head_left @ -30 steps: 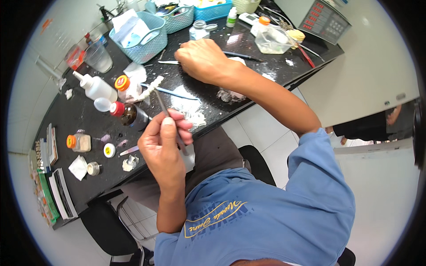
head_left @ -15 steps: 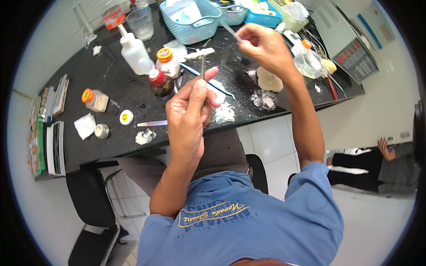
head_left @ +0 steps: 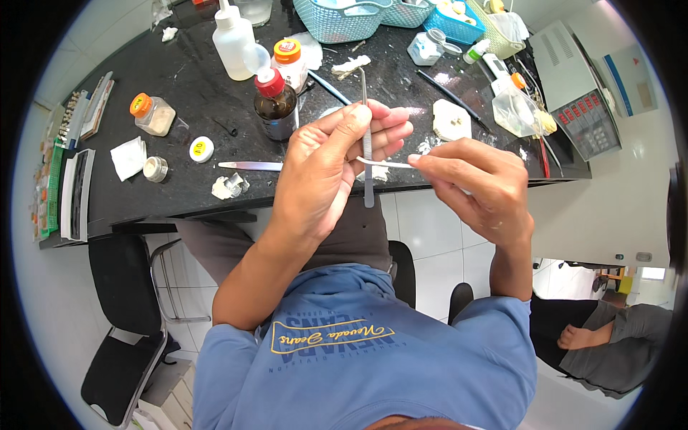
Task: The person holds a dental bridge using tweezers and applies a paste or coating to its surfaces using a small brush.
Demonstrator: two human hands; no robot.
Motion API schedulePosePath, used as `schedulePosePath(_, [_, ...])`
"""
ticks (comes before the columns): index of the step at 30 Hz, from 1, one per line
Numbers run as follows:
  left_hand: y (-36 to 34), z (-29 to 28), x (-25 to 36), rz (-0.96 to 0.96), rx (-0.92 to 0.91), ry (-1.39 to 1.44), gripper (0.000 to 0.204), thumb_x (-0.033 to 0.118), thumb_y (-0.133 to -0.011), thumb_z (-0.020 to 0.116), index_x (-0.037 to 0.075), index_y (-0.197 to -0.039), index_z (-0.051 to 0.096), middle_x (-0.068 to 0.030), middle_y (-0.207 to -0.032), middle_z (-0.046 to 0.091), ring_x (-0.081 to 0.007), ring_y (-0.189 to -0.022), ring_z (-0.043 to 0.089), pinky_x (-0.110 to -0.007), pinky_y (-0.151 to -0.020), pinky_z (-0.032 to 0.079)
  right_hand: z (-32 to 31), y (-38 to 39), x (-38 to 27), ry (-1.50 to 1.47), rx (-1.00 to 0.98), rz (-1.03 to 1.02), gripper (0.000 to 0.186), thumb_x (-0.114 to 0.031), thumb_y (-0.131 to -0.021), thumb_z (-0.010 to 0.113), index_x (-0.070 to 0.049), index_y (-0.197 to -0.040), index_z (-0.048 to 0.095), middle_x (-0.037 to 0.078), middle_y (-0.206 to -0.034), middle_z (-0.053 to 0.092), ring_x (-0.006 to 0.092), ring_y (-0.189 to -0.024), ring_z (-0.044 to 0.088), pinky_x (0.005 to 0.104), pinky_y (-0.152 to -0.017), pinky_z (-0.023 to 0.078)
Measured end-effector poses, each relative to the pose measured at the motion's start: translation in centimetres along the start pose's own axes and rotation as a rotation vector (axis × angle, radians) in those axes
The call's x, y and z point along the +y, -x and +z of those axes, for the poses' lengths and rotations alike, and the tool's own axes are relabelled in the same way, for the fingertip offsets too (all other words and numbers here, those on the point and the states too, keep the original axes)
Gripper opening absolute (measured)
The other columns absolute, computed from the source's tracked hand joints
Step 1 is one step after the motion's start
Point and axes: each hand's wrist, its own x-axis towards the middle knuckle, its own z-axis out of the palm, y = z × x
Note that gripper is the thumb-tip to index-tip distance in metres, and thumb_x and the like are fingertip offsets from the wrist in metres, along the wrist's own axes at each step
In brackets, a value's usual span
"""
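Observation:
My left hand [head_left: 326, 161], palm up above the near edge of the bench, holds slim metal tweezers [head_left: 368, 147] between thumb and fingers. Their bent tip points away from me, and the ridged shank crosses the palm side of the fingers. To the right, my right hand [head_left: 480, 186] pinches a thin pale strip [head_left: 387, 164] with a curved left end. That strip crosses in front of the tweezers, close to the left fingers; whether they touch I cannot tell. Beyond the left hand stands a brown bottle [head_left: 276, 111] with a red cap.
The black bench [head_left: 215, 93] carries a white squeeze bottle [head_left: 233, 46], an orange-capped jar [head_left: 153, 115], a round white lid [head_left: 201, 149] and a beige block [head_left: 451, 120]. Baskets [head_left: 337, 23] line the back. A control unit [head_left: 573, 93] stands right; another person's hand [head_left: 584, 337] shows lower right.
My right hand has come down and toward me from near the baskets, bringing the strip to the left hand. The tweezers have shifted right with my left hand. The view has moved slightly.

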Motion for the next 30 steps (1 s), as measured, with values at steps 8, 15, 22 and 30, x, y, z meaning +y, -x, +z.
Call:
schedulePosePath(8, [0.7, 0.0, -0.3, -0.035, -0.019, -0.036, 0.03, 0.022, -0.1, 0.048, -0.005, -0.107, 0.061, -0.0214, -0.111, 0.065, -0.0291, -0.105, 0.064, -0.044, -0.094, 0.052, 1.2, -0.7, 0.8, 0.099, 0.109, -0.041, 0.022, -0.002, -0.07, 0.072, -0.01, -0.091, 0.071, 0.002, -0.078, 0.064, 0.0148, -0.061, 0.061, 0.0284, -0.051, 0.049])
schedulePosePath(15, [1.0, -0.3, -0.7, -0.017, -0.032, -0.036, 0.032, 0.023, -0.099, 0.048, -0.006, -0.108, 0.06, -0.0202, -0.109, 0.065, -0.0278, -0.104, 0.065, -0.042, -0.093, 0.052, 1.4, 0.0, 1.0, 0.179, 0.136, -0.125, 0.023, -0.008, -0.07, 0.07, -0.008, -0.093, 0.07, 0.002, -0.079, 0.064, 0.0153, -0.063, 0.062, 0.0274, -0.05, 0.049])
schedulePosePath(22, [1.0, 0.2, -1.4, -0.004, -0.011, 0.02, 0.028, 0.02, -0.099, 0.051, -0.006, -0.101, 0.063, -0.0189, -0.105, 0.067, -0.0236, -0.097, 0.066, -0.035, -0.087, 0.055, 1.0, 0.3, 1.0, 0.262, 0.134, -0.165, 0.027, -0.004, -0.069, 0.071, -0.009, -0.095, 0.073, 0.006, -0.08, 0.065, 0.0168, -0.064, 0.063, 0.0281, -0.051, 0.05])
schedulePosePath(30, [1.5, 0.2, -1.2, -0.028, 0.01, 0.039, 0.03, 0.022, -0.098, 0.05, -0.005, -0.102, 0.062, -0.0222, -0.11, 0.064, -0.0281, -0.104, 0.064, -0.042, -0.096, 0.05, 1.4, -0.7, -0.3, -0.007, 0.075, 0.118, 0.02, 0.003, -0.071, 0.074, -0.006, -0.088, 0.067, 0.006, -0.076, 0.063, 0.0219, -0.063, 0.063, 0.0328, -0.054, 0.049])
